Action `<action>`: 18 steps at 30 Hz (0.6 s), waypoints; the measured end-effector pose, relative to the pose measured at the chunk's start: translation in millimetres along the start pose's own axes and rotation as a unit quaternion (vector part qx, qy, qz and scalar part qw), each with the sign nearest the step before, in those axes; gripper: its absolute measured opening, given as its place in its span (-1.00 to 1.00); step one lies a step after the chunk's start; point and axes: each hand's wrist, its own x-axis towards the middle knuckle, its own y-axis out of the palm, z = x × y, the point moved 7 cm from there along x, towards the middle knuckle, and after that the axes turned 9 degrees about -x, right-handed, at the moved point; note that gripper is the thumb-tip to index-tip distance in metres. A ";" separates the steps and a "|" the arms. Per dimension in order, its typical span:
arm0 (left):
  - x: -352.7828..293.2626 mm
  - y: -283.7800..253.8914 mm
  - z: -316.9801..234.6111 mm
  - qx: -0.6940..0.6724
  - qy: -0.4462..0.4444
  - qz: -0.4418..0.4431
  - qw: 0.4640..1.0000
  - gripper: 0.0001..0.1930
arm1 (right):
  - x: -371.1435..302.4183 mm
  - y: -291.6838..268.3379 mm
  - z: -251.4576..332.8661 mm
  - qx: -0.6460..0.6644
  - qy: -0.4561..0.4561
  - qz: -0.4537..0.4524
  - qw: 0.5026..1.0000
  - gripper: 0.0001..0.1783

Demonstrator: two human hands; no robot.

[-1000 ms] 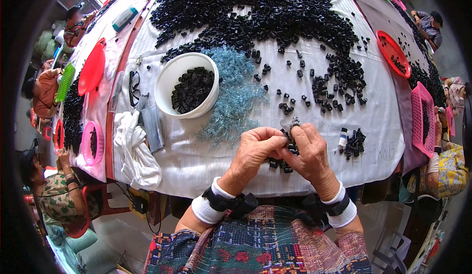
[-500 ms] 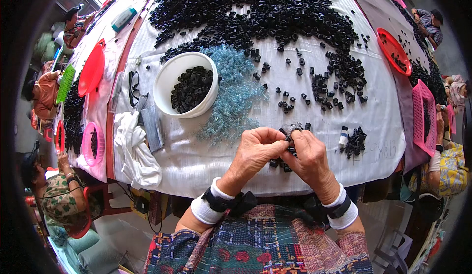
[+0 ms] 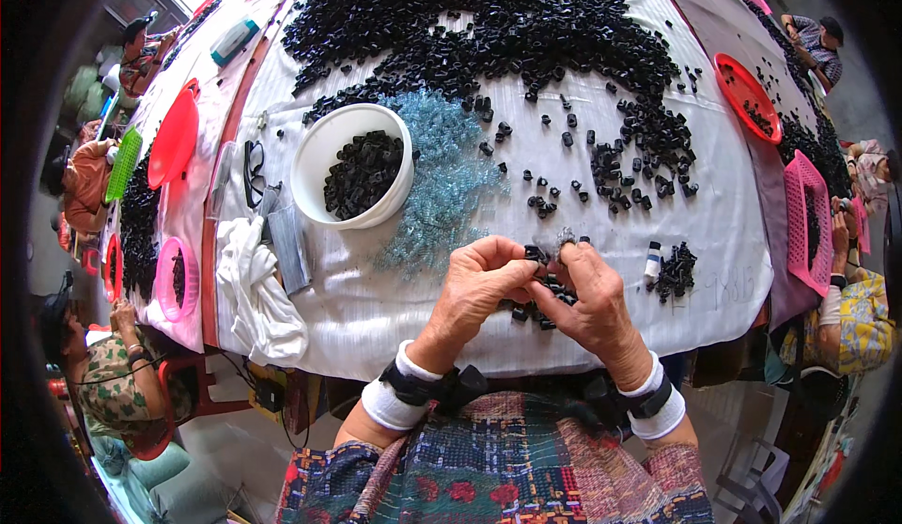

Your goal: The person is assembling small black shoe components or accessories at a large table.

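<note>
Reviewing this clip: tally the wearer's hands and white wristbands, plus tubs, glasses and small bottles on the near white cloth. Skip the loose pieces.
Left hand and right hand: 2
White wristbands: 2
Tub: 1
Glasses: 1
Bottle: 1
Total: 7

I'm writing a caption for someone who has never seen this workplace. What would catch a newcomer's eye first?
Probably the great heap of black pieces across the far part of the white cloth. Next, the pale blue patch of tiny translucent pieces, just right of the white bowl. Then the left hand and right hand, close together near the front edge.
</note>
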 end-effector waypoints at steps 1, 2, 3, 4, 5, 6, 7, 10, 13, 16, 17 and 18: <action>0.4 0.3 -0.6 0.000 0.000 0.001 1.000 -0.89 | -0.1 0.3 -2.0 0.017 0.012 -0.001 1.000 -0.63; 0.7 1.3 -0.3 0.004 -0.006 0.008 1.000 -0.90 | -0.1 0.4 -4.1 0.035 0.024 -0.001 0.999 -0.60; 0.6 2.2 -0.1 0.008 -0.012 0.016 1.000 -0.90 | 0.6 -0.2 -3.9 0.035 0.024 -0.001 0.999 -0.60; 0.6 1.6 0.5 0.008 -0.012 0.016 1.000 -0.90 | 1.8 -0.7 -0.5 0.029 0.003 0.002 1.000 -0.57; 0.4 1.4 2.2 0.013 -0.015 0.023 1.000 -0.90 | 2.3 -0.7 2.8 0.023 -0.019 0.005 1.000 -0.54; 0.0 1.7 2.9 0.018 -0.017 0.030 0.999 -0.90 | 2.0 0.1 2.6 0.023 -0.019 0.005 1.000 -0.54; -0.9 1.7 1.9 0.018 -0.017 0.029 0.999 -0.90 | 1.3 2.3 2.6 0.015 -0.023 0.011 1.000 -0.53; -3.2 2.1 3.0 0.038 -0.039 0.033 0.998 -0.91 | -0.2 5.2 4.8 0.005 -0.037 0.021 0.999 -0.51; -4.0 4.4 4.1 0.083 -0.060 0.046 0.994 -0.93 | -2.3 7.8 7.5 0.008 -0.044 0.026 0.999 -0.53; -5.3 4.9 3.9 0.096 -0.070 0.041 0.992 -0.94 | -3.2 7.9 6.9 0.025 -0.030 0.035 0.999 -0.56; -5.4 5.3 4.3 0.094 -0.066 0.042 0.992 -0.93 | -3.4 8.4 5.6 0.035 -0.020 0.043 0.998 -0.57; -5.7 5.6 4.7 0.092 -0.063 0.043 0.993 -0.92 | -4.0 8.8 5.0 0.035 -0.019 0.043 0.998 -0.57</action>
